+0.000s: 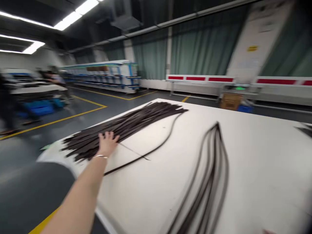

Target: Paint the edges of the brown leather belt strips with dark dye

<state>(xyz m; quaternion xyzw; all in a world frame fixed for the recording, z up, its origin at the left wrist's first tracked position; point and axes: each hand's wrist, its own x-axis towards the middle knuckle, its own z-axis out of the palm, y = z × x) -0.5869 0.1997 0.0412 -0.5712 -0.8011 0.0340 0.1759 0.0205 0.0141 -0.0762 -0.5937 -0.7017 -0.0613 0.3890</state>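
Left fingers [109, 138] spread open on a heap of dark flat strips [136, 126]

The fingers rest on the heap's near edge, gripping nothing; the left hand [107, 146], with a thin bracelet [100, 156] at its wrist, lies over the strips, and the heap sits on a white worktop [255, 162]; one loose strip [148, 152] curves out across it, just beside the hand, and a second bundle of strips [211, 182] lies to the right; a blurred pale patch [269, 232] at the bottom edge may be right fingers, their state impossible to tell; a careless drag could tangle the strips, and those at the worktop's edge could slip to the floor [31, 182] if the heap is pushed.
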